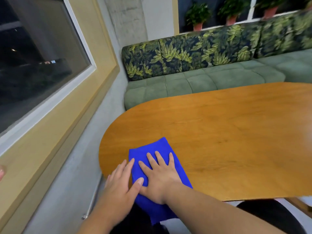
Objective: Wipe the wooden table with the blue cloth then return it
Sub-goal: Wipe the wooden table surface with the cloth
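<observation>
A folded blue cloth [152,147] lies on the near left end of the oval wooden table [228,132]; its near part hangs over the table's front edge. My right hand [160,176] rests flat on the cloth, palm down, fingers spread. My left hand [121,181] lies flat beside it at the cloth's left edge. Its thumb rests on the cloth and touches my right hand. Neither hand curls around the cloth.
A green sofa [194,81] with a leaf-patterned backrest runs along the table's far side. A grey wall with a yellow-framed window [42,56] stands close on the left. Potted plants [197,16] sit behind the sofa. Something dark [270,215] lies below the table's near edge.
</observation>
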The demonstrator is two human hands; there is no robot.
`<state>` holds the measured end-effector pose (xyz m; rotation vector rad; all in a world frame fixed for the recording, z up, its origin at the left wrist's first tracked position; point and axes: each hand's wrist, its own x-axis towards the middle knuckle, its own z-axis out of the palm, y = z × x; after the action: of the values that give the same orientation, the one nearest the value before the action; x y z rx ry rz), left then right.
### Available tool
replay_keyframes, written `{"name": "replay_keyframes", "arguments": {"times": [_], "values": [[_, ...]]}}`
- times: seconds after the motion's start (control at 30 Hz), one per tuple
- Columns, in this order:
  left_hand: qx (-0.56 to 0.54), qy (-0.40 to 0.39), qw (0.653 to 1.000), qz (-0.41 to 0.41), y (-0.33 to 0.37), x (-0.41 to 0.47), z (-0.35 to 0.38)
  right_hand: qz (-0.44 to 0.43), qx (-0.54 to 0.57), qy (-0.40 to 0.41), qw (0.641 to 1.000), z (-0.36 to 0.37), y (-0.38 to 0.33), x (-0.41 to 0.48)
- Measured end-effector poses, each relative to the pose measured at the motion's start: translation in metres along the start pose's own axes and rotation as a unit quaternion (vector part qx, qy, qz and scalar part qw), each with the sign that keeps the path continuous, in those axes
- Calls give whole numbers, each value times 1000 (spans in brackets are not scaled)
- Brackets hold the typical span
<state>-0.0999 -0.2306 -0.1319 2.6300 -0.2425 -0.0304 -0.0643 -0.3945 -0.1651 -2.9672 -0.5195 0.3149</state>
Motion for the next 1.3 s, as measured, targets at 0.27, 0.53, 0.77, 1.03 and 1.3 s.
{"name": "replay_keyframes", "arguments": {"times": [0.27,0.53,0.77,1.03,1.3], "values": [[25,-73,995,58,81,8,49,70,18,18,997,2,83,-72],[60,-91,985,136,142,36,86,163,34,32,986,0,173,-124],[69,-121,972,186,184,55,118,235,47,48,970,-3,242,-163],[86,-175,954,226,227,83,140,312,55,56,947,-5,324,-205],[100,-227,930,271,276,114,161,405,56,57,911,-12,414,-244]]}}
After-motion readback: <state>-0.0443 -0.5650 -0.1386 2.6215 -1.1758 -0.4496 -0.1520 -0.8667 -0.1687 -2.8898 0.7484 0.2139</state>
